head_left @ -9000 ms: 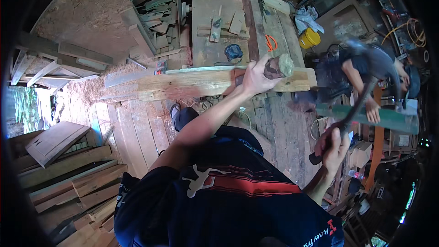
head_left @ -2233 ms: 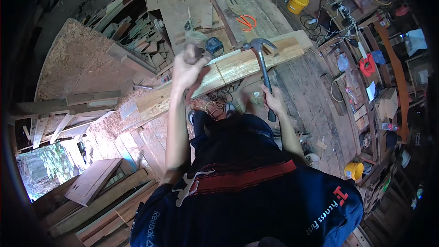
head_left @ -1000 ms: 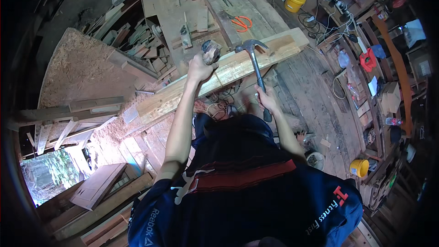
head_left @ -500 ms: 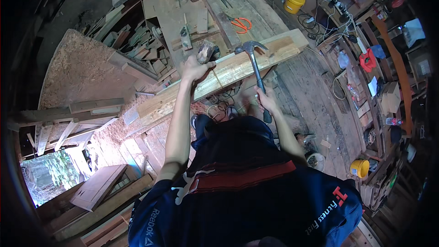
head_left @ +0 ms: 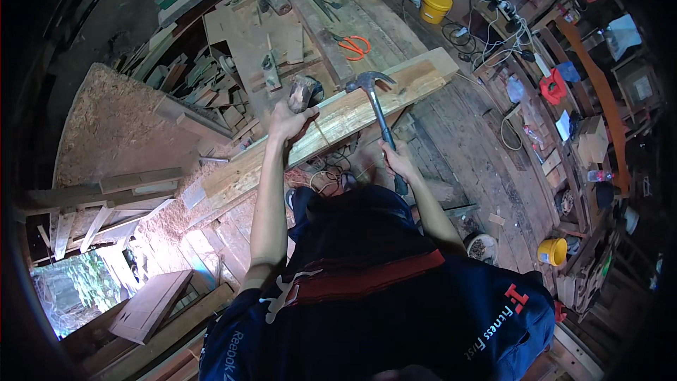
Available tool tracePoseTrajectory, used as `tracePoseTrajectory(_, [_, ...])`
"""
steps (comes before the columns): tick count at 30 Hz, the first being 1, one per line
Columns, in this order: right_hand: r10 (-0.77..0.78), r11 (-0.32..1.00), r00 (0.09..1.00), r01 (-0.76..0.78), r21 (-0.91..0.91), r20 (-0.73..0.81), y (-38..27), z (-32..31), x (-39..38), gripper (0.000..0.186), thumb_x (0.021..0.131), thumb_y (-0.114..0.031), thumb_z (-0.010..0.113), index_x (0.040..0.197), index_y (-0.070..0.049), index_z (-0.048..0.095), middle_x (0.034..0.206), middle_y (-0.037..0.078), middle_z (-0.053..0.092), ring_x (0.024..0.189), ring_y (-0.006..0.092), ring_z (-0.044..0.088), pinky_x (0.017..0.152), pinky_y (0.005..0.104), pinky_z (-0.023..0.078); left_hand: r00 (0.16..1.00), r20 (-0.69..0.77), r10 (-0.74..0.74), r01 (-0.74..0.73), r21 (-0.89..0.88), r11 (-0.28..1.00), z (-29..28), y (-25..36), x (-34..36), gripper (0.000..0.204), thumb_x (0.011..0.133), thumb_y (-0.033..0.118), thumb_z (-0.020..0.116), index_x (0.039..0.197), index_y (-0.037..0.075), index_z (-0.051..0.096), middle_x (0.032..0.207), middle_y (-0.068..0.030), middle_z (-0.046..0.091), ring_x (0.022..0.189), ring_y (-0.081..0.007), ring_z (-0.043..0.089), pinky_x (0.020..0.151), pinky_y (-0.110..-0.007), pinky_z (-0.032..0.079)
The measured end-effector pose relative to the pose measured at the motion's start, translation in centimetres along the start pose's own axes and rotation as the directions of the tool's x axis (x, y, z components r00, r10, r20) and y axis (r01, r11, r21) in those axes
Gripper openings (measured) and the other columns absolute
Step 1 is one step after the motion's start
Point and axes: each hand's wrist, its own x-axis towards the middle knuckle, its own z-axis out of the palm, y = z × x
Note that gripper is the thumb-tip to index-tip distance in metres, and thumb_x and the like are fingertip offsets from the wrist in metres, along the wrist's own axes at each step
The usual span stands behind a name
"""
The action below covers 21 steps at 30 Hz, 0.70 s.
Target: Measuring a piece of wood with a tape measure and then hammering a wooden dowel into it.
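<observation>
The left hand (head_left: 285, 121), at about 10 o'clock from the middle of the view, is curled round the near end of a rough wooden block (head_left: 301, 94). Its fingers are wrapped rather than pinched, probably because the block is thick and a full grip steadies it. The block leans toward 1 o'clock over the far edge of the beam (head_left: 338, 121); whether it touches the wood I cannot tell.

The right hand (head_left: 399, 160), at 3 o'clock, is closed round the dark handle of a hammer (head_left: 376, 104), with the butt showing past the palm toward 5 o'clock. Holding it that low seems to leave most of the handle free and the head well away from the fingers. The head sits toward 11 o'clock, above the beam, its claw facing 3 o'clock; contact is unclear.

The beam runs from 8 to 2 o'clock across the near side of the table (head_left: 395, 20), which likely supports it within reach of both hands. A dark line crosses its face between them. At 12 o'clock, orange scissors (head_left: 355, 47) lie on the table, beyond the beam and clear of both hands.
</observation>
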Motion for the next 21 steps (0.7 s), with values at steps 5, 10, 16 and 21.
tracePoseTrajectory(5, [-0.015,1.000,1.000,0.015,-0.025,0.025,0.1,0.3,0.0,0.033,0.094,-0.033,0.054,0.074,-0.009,0.042,0.047,0.001,0.039,0.031,0.0102,0.038,0.029,0.0272,0.030,1.000,-0.002,0.007,-0.008,-0.050,0.999,0.1,-1.6,0.4,0.050,0.065,0.040,0.079,0.079,-0.005,0.064,0.076,-0.0190,0.066,0.072,-0.0263,0.065,0.071,-0.036,0.049])
tracePoseTrajectory(10, [0.040,0.999,0.999,-0.040,-0.014,0.000,0.5,-0.1,0.2,0.035,0.093,-0.035,0.055,0.073,-0.009,0.042,0.047,0.000,0.040,0.031,0.0097,0.037,0.028,0.0269,0.029,0.999,-0.033,0.027,-0.024,0.087,0.996,0.1,0.5,-0.5,0.041,0.069,0.035,0.077,0.085,0.000,0.062,0.069,-0.0085,0.065,0.061,-0.0165,0.060,0.062,-0.031,0.048])
tracePoseTrajectory(16, [-0.009,1.000,1.000,0.009,-0.006,0.014,-0.1,0.0,1.0,0.036,0.094,-0.034,0.054,0.071,-0.008,0.043,0.048,0.000,0.041,0.030,0.0099,0.038,0.028,0.0265,0.029,1.000,-0.019,0.000,0.001,0.042,0.999,-0.5,0.7,0.3,0.039,0.069,0.034,0.077,0.082,0.000,0.063,0.066,-0.0082,0.064,0.059,-0.0162,0.060,0.060,-0.031,0.048])
tracePoseTrajectory(21, [0.122,0.990,0.990,-0.127,-0.065,-0.070,-0.1,-0.9,1.4,0.040,0.091,-0.042,0.057,0.068,-0.010,0.046,0.047,-0.001,0.041,0.031,0.0105,0.038,0.030,0.0269,0.030,0.999,0.025,-0.028,0.029,-0.047,0.998,-1.7,4.0,-1.1,0.029,0.073,0.028,0.076,0.078,0.002,0.066,0.061,-0.0039,0.061,0.046,-0.0108,0.054,0.045,-0.028,0.042])
